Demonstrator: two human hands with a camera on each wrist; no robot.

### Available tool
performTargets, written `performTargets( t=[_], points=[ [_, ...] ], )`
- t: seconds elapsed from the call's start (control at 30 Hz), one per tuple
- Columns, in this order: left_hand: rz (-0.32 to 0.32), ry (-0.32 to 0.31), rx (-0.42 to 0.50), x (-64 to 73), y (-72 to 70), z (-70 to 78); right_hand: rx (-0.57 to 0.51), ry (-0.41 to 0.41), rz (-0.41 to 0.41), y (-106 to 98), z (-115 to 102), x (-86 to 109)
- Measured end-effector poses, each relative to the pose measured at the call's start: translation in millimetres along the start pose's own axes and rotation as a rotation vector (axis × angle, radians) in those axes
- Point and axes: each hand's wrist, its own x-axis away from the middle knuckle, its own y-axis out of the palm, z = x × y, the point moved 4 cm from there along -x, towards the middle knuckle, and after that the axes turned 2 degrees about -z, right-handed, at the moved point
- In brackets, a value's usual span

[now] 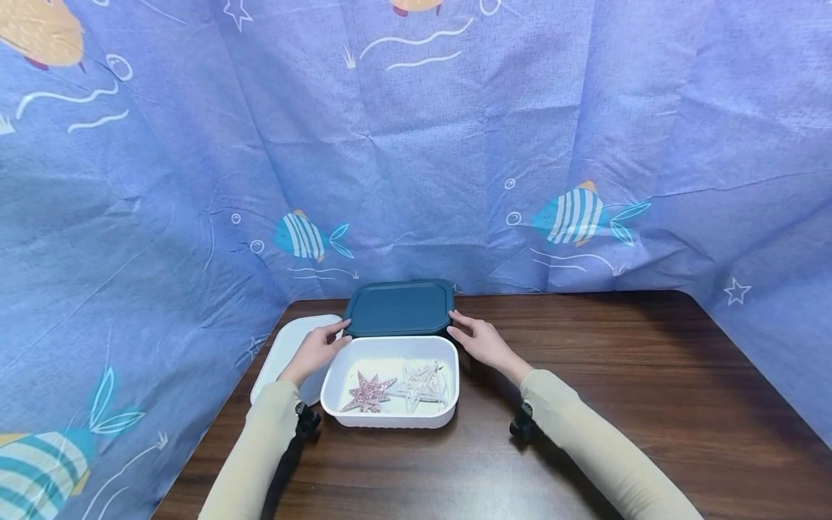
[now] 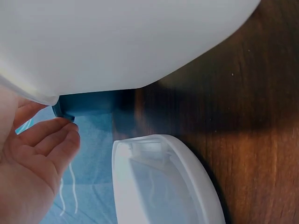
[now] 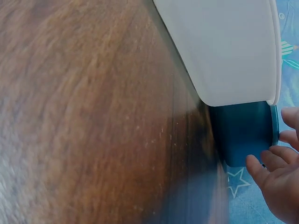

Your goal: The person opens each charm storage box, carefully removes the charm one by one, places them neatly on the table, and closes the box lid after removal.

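A white box [image 1: 390,421] stands uncovered, holding a pink glitter star [image 1: 368,393] and pale star ornaments [image 1: 419,386]. Right behind it is a dark blue container [image 3: 243,135] with its blue lid [image 1: 399,307] on top. My left hand [image 1: 316,352] touches the lid's left edge with its fingertips, thumb close to the white box's rim. On the opposite side, my right hand [image 1: 479,339] has its fingers extended to the lid's right edge. In the left wrist view, part of the left thumb is hidden behind the white box.
A white lid [image 1: 286,347] lies left of the white box, partly under my left arm. The brown wooden table [image 1: 585,404] stretches to the right. A blue fish-patterned cloth [image 1: 422,180] hangs close behind the container and along both sides.
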Motion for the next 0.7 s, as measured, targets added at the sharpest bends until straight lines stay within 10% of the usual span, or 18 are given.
performTargets(
  t=[0.7],
  points=[
    [0.018, -0.003, 0.037, 0.8, -2.1, -0.1, -0.071, -0.016, 0.041, 0.5, 4.7, -2.5]
  ],
)
